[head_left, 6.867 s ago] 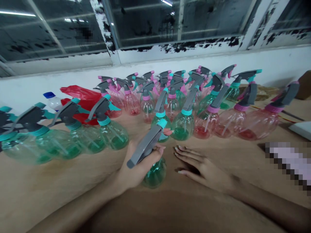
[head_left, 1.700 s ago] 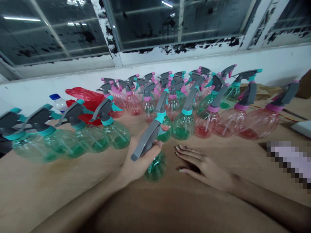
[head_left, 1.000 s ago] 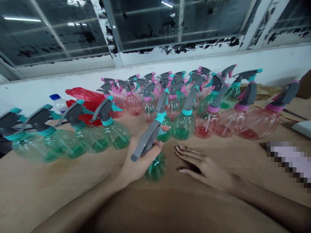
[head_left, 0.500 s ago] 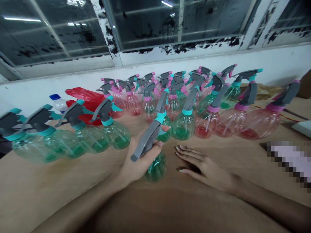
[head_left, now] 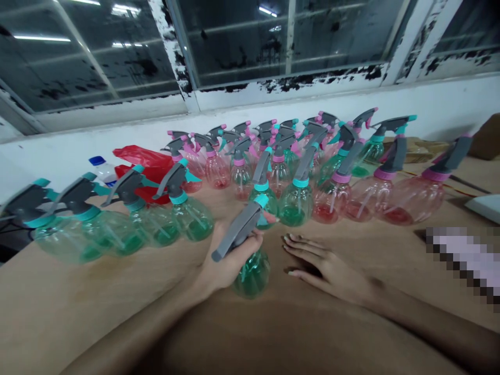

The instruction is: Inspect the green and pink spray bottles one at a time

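My left hand [head_left: 222, 260] is wrapped round the neck of a green spray bottle [head_left: 252, 271] that stands on the wooden table [head_left: 78, 307]. Its grey trigger head [head_left: 236, 232] points back toward me, and my forefinger lies over the teal nozzle. My right hand [head_left: 318, 263] lies flat on the table just right of the bottle, fingers stretched out and apart, holding nothing.
Several green bottles [head_left: 187, 213] stand in a row to the left. Several pink and green bottles [head_left: 339, 190] crowd the back and right. A red plastic bag [head_left: 140, 159] and a white blue-capped bottle [head_left: 102, 169] lie by the white wall under the windows.
The view has shifted slightly to the right and down. Both hands stay as they were, the left on the bottle and the right flat on the table.
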